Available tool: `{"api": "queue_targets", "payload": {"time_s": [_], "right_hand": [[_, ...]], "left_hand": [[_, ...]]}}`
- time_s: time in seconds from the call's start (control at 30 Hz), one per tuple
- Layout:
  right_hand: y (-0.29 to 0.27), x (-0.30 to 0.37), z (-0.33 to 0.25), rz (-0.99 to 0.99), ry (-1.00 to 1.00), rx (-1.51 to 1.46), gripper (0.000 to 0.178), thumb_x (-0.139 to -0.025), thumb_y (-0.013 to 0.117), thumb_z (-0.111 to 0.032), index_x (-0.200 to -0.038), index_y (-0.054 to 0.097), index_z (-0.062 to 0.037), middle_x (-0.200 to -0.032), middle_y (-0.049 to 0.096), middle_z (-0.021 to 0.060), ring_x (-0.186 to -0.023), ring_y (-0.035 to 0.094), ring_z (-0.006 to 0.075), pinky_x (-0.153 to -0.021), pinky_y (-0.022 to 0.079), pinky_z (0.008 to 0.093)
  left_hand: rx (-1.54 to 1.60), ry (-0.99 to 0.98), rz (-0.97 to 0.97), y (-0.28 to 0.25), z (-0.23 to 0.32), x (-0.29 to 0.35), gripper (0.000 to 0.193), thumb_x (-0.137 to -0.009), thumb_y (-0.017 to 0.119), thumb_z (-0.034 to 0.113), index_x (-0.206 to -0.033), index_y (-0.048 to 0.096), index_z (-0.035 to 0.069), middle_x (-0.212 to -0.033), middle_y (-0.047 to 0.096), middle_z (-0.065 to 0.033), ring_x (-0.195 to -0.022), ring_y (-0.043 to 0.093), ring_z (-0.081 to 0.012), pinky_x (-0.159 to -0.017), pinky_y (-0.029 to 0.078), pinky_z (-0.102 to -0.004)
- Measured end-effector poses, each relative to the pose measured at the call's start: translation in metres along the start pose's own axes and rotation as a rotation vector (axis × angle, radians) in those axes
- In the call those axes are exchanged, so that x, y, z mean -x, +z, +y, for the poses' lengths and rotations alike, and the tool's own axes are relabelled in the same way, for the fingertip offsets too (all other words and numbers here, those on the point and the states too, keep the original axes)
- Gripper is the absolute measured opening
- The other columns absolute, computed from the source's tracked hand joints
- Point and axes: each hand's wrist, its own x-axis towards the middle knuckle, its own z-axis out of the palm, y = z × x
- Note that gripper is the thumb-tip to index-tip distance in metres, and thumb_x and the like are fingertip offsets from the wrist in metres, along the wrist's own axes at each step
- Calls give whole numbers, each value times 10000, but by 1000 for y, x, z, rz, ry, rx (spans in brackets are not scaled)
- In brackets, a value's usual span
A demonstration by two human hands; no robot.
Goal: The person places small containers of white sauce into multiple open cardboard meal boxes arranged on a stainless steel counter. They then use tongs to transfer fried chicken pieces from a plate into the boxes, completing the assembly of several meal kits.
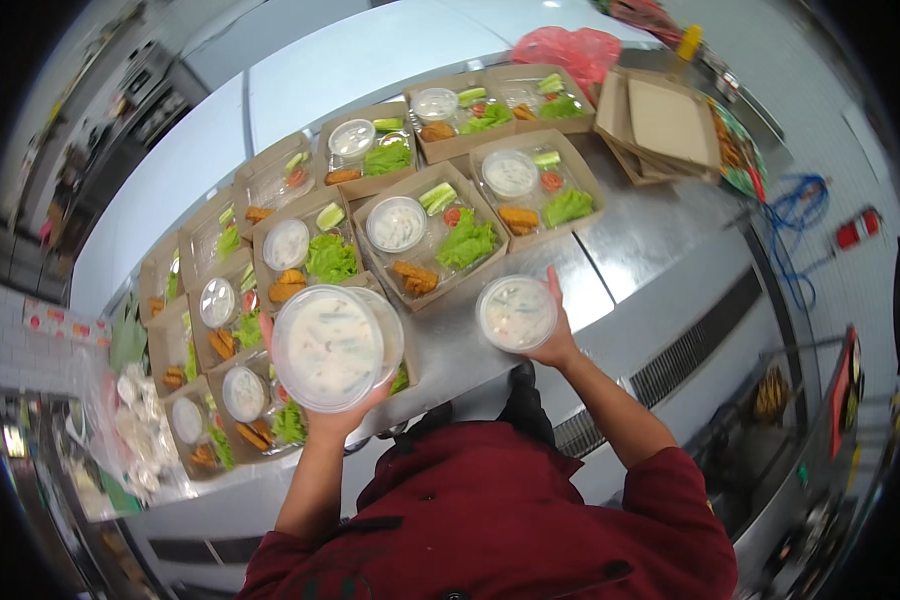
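My left hand [338, 425] is closed around two round clear plastic tubs with lids. The front tub [328, 348] shows a creamy white filling with green bits and partly covers the tub behind [394, 330]. In my right hand [558, 345] is another such tub [516, 313], gripped at its side above the steel edge. Beyond my hands stand several brown cardboard boxes [503, 262] with lettuce [468, 240], cucumber [437, 198], tomato and fried golden pieces [414, 278]. Many also hold a white-filled tub [396, 223]; a box at the back right [543, 97] shows none.
Stacked brown cardboard lids or trays [673, 122] lie at the table's right end, near a red plastic bag [567, 50] and a tray of fried food [735, 150]. Clear plastic bags [135, 430] sit left. A blue hose [798, 225] hangs beyond the right end.
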Motion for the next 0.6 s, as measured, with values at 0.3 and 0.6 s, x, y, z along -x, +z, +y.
{"api": "queue_targets", "payload": {"time_s": [0.3,0.6], "right_hand": [[-37,-57,-13,-359,193,59,1527,-556,1040,-363,-1650,36,-8,-1558,437,197,-1433,476,334,-1226,345,444],[-45,-112,-135,-788,95,653,1306,-576,979,-463,-1636,288,-140,-1546,365,267,-1429,416,462,-1184,388,502]], "left_hand": [[-119,-474,165,52,11,37,1452,-611,981,80,-1657,-26,92,-1480,461,-171,-1290,565,-282,-1076,514,-448],[-65,-430,231,59,0,38,1073,-664,946,91,-1527,311,50,-1438,520,-158,-1286,564,-285,-1092,483,-427]]}}
